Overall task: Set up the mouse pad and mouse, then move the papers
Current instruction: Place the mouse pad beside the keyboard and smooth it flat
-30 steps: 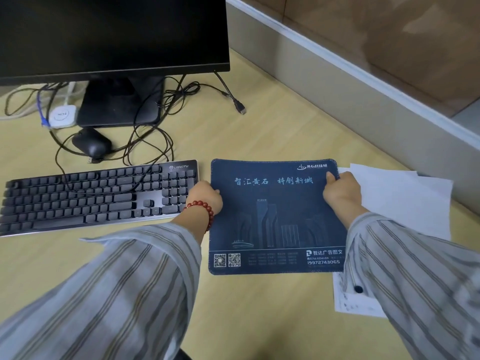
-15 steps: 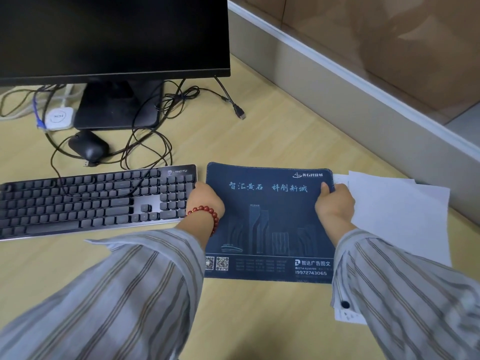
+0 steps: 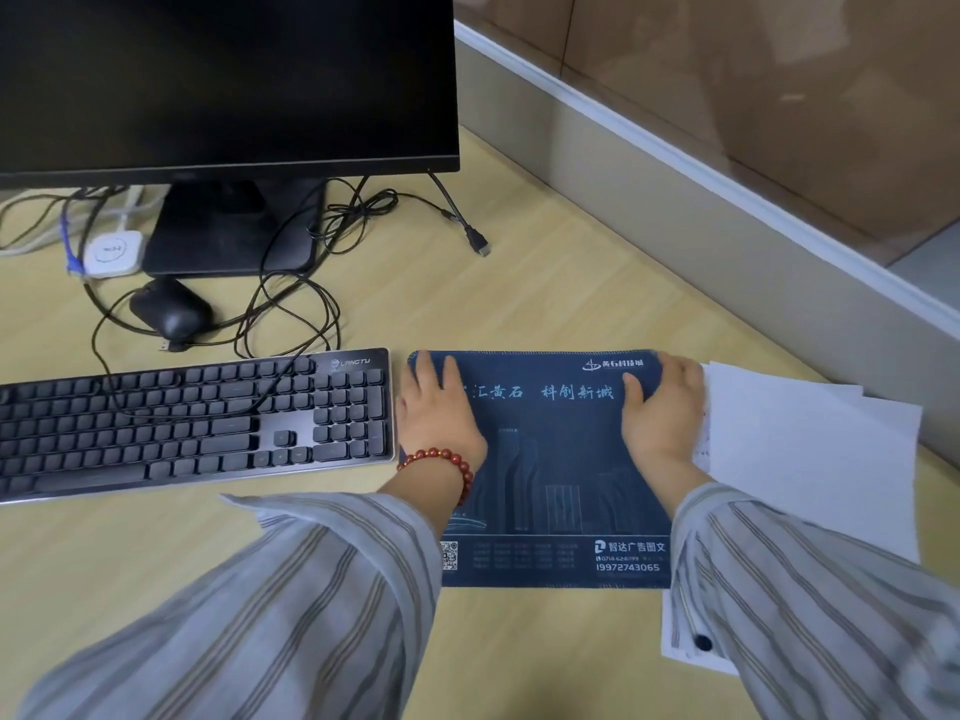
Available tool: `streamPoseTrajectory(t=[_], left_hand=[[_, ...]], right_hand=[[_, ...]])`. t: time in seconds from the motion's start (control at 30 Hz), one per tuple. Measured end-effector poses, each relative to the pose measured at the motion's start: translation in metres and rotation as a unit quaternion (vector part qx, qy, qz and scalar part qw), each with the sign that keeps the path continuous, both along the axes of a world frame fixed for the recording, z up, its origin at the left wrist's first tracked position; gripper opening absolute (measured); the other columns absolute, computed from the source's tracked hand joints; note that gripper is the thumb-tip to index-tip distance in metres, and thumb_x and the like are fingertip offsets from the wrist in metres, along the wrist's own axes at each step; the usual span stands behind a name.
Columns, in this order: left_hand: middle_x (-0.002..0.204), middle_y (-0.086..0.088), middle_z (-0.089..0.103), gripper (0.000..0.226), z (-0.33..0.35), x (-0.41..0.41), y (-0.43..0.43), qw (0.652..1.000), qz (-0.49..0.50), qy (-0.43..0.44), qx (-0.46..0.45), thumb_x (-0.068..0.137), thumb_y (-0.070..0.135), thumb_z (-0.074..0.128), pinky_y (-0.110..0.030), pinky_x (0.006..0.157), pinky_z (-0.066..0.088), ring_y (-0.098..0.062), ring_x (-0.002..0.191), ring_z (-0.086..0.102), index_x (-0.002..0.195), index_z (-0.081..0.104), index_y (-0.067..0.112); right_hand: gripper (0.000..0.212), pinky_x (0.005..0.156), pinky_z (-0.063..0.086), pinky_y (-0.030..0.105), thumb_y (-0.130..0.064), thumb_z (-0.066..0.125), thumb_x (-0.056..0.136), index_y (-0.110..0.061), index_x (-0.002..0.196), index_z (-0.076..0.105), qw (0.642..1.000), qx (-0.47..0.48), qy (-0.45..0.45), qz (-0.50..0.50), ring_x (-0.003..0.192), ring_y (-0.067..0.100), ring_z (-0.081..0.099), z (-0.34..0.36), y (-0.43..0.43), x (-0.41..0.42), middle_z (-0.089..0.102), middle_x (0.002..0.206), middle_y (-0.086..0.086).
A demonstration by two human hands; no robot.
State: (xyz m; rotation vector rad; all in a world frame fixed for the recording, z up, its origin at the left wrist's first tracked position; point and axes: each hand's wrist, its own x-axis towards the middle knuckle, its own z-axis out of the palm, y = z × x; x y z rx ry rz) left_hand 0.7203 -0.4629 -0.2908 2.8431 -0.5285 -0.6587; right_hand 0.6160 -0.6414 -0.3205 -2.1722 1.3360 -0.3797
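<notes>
From the head view, we have both hands pressed flat, fingers spread, on the far half of the mouse pad (image 3: 550, 459): our left hand (image 3: 439, 418) near its far-left corner, our right hand (image 3: 662, 413) near its far-right corner, neither pinching anything. The pad lies flat on the desk (image 3: 545, 283), just beside the right end of the keyboard (image 3: 192, 418), and its right edge overlaps the papers (image 3: 810, 449).

The pad is thin, dark blue printed cloth with a stitched border and rounded corners; we judge it light, floppy and grippy underneath, so it is best slid under flat palms or lifted by an edge.

The mouse (image 3: 171, 309) sits towards the far-left of the desk, in front of the monitor (image 3: 228, 80) foot, among loose black cables (image 3: 291, 314). It looks smooth, rigid and rounded, easy to cup from above, though its cable may drag. The papers are loose white sheets, fanned unevenly and flimsy; we would gather them at one edge.
</notes>
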Motion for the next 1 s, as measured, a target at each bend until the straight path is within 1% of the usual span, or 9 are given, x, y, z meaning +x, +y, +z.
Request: streamPoseTrajectory(t=[0.07,0.13,0.27,0.37,0.57,0.67,0.77,0.83,1.0], left_hand=[[0.161,-0.005,-0.013,0.084,-0.004,0.001,-0.004,0.996,-0.079,0.028,0.002,0.085,0.032,0.056,-0.047,0.120,0.007,-0.028,0.148,-0.011,0.152,0.005,0.027],[0.159,-0.003,-0.023,0.088,-0.010,0.001,-0.007,0.988,-0.141,0.053,0.026,0.084,0.057,0.050,-0.052,0.118,0.000,-0.027,0.147,-0.018,0.150,-0.004,0.036],[0.155,-0.002,-0.033,0.099,-0.025,-0.002,-0.010,0.983,-0.151,0.072,0.072,0.076,0.076,0.042,-0.057,0.116,-0.002,-0.030,0.145,-0.023,0.145,-0.020,0.041],[0.154,-0.002,-0.035,0.098,-0.028,-0.002,-0.011,0.985,-0.148,0.059,0.073,0.075,0.078,0.037,-0.057,0.116,-0.005,-0.029,0.144,-0.025,0.144,-0.023,0.041],[0.156,-0.002,-0.029,0.091,-0.034,-0.007,-0.017,0.994,-0.098,0.032,0.037,0.077,0.079,0.026,-0.058,0.114,-0.008,-0.027,0.145,-0.024,0.147,-0.018,0.039],[0.158,-0.001,-0.025,0.080,-0.037,-0.004,-0.024,0.996,-0.085,-0.015,-0.001,0.082,0.074,0.016,-0.056,0.113,-0.013,-0.024,0.146,-0.023,0.149,-0.011,0.039],[0.159,0.001,-0.021,0.067,-0.045,0.008,-0.027,0.989,-0.135,-0.049,-0.021,0.087,0.067,0.009,-0.054,0.116,-0.010,-0.025,0.146,-0.021,0.147,-0.009,0.042],[0.160,0.003,-0.018,0.063,-0.050,0.015,-0.027,0.986,-0.150,-0.068,-0.032,0.088,0.064,0.007,-0.056,0.116,-0.008,-0.026,0.147,-0.019,0.147,-0.007,0.045],[0.161,0.008,-0.010,0.058,-0.057,0.021,-0.024,0.983,-0.146,-0.104,-0.030,0.088,0.064,0.013,-0.071,0.105,-0.005,-0.032,0.147,-0.012,0.144,-0.002,0.055]], right_hand=[[0.049,0.110,0.025,0.024,-0.017,0.052,0.095,0.000,0.140,0.041,0.999,0.004,-0.016,0.050,0.138,0.024,0.035,-0.001,0.006,0.006,0.036,0.149,0.012],[0.052,0.112,0.016,0.018,-0.018,0.048,0.097,0.000,0.144,0.035,0.996,0.009,-0.005,0.093,0.145,0.021,0.025,-0.005,0.011,0.012,0.028,0.156,0.010],[0.057,0.120,0.007,0.030,-0.027,0.037,0.101,-0.002,0.149,0.021,0.983,-0.009,0.088,0.164,0.150,0.023,0.007,-0.018,0.019,0.022,0.011,0.161,0.010],[0.059,0.122,0.005,0.035,-0.031,0.031,0.101,-0.003,0.151,0.016,0.974,-0.041,0.132,0.181,0.150,0.026,0.005,-0.024,0.020,0.026,0.006,0.162,0.010],[0.059,0.122,0.004,0.037,-0.031,0.029,0.101,-0.003,0.151,0.015,0.964,-0.054,0.149,0.211,0.150,0.025,0.004,-0.021,0.013,0.031,0.005,0.162,0.009],[0.057,0.121,0.002,0.039,-0.030,0.026,0.101,-0.007,0.152,0.016,0.948,-0.069,0.140,0.279,0.150,0.021,0.003,-0.018,0.017,0.036,0.006,0.162,0.005],[0.060,0.120,-0.002,0.040,-0.037,0.011,0.097,-0.015,0.153,0.011,0.907,-0.097,0.164,0.375,0.150,0.018,0.001,-0.018,0.023,0.044,0.003,0.163,0.000],[0.063,0.119,-0.001,0.043,-0.041,0.007,0.093,-0.023,0.153,0.008,0.891,-0.110,0.187,0.399,0.150,0.018,0.001,-0.021,0.023,0.047,0.001,0.163,-0.004],[0.057,0.118,-0.002,0.051,-0.047,0.013,0.095,-0.040,0.150,0.007,0.890,-0.124,0.205,0.389,0.150,0.019,0.001,-0.025,0.009,0.044,0.000,0.162,-0.008]])
